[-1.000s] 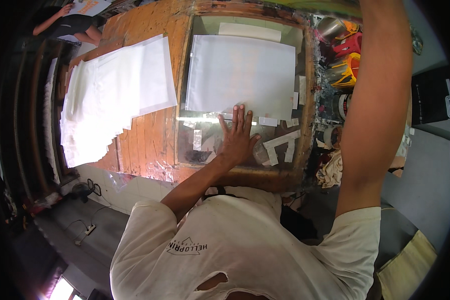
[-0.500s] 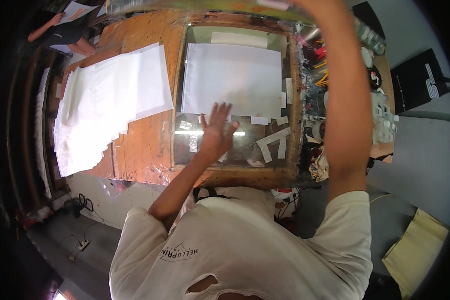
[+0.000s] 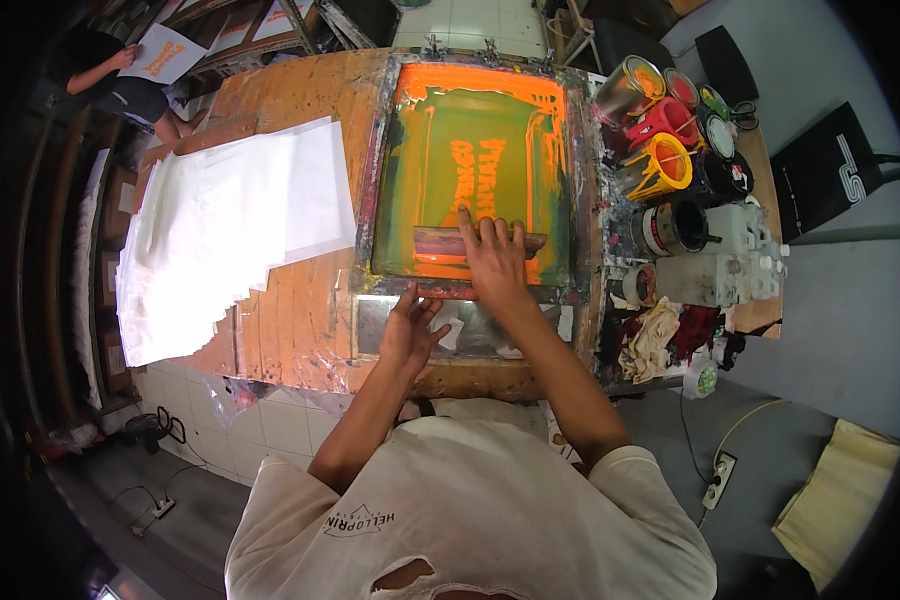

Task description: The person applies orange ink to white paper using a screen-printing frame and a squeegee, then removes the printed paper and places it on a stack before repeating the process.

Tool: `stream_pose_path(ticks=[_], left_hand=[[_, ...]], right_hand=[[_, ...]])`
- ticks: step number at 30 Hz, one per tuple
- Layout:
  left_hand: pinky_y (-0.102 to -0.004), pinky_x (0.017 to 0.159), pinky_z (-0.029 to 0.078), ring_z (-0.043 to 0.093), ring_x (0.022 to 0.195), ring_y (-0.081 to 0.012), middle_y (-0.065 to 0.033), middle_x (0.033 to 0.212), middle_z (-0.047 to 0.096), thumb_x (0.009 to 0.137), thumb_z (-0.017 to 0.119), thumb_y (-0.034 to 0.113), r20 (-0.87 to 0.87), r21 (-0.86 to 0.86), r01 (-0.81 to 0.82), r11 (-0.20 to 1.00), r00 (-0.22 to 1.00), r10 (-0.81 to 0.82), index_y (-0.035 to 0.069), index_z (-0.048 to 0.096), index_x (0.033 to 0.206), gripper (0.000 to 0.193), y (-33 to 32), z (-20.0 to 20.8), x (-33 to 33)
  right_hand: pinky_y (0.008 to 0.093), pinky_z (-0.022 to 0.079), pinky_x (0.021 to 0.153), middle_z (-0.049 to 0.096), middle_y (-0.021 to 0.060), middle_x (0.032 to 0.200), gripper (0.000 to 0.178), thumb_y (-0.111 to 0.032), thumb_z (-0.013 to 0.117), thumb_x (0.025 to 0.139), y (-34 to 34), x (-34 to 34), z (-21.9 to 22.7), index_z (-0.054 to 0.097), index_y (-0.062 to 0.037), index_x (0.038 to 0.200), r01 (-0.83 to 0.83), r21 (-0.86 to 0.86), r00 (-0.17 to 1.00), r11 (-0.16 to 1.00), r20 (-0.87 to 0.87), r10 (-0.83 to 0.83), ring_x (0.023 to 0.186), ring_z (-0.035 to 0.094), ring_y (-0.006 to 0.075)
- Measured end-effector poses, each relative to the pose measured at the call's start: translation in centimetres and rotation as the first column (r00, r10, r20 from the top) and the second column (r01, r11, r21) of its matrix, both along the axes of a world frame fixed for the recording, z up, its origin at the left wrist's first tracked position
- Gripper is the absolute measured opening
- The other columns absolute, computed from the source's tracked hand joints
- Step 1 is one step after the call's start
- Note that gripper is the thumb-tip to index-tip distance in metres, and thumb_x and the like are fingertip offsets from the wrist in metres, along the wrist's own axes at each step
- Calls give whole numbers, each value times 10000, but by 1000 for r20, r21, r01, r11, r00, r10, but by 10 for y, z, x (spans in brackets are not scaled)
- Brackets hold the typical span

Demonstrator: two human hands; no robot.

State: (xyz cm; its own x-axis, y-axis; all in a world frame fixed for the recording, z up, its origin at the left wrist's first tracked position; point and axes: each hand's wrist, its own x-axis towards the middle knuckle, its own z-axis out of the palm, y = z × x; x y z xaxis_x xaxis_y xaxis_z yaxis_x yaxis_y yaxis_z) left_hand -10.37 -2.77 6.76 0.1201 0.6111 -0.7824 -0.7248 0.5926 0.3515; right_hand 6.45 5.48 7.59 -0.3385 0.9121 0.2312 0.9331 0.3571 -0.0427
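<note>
squeegee [image 3: 478, 242] under right hand [image 3: 494, 262] fingers, grasped | left hand [image 3: 411, 330] released, flat on frame [image 3: 370, 215]

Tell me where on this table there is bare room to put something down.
Bare wood lies above the paper stack, left of the screen frame; a smaller strip sits below the sheets. The right side is crowded with ink cans and rags.

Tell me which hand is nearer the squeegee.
Right. The right hand lies on the squeegee in the screen; the left hand rests below it, on the frame's near edge.
</note>
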Motion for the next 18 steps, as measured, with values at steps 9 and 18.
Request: stream_pose_path(ticks=[9,18], left_hand=[[-656,1162,275,473,1398,-285,-163,1458,462,1040,571,468,-82,-82,-8,997,997,1,4,422,1406,609,-11,-31,5],[-689,1166,181,512,1333,-259,-84,1233,584,1012,620,481,-5,-90,-9,996,1000,8,141,570,1103,355,2,-23,4]], right_hand=[[572,387,986,575,102,1000,594,-57,674,862,-19,8,-33,564,-141,1439,-29,-70,990,997,-139,19,1015,577,291],[787,203,1155,578,70,980,512,-33,656,862,81,16,-46,595,-137,1360,-5,82,990,997,-137,17,1039,604,248]])
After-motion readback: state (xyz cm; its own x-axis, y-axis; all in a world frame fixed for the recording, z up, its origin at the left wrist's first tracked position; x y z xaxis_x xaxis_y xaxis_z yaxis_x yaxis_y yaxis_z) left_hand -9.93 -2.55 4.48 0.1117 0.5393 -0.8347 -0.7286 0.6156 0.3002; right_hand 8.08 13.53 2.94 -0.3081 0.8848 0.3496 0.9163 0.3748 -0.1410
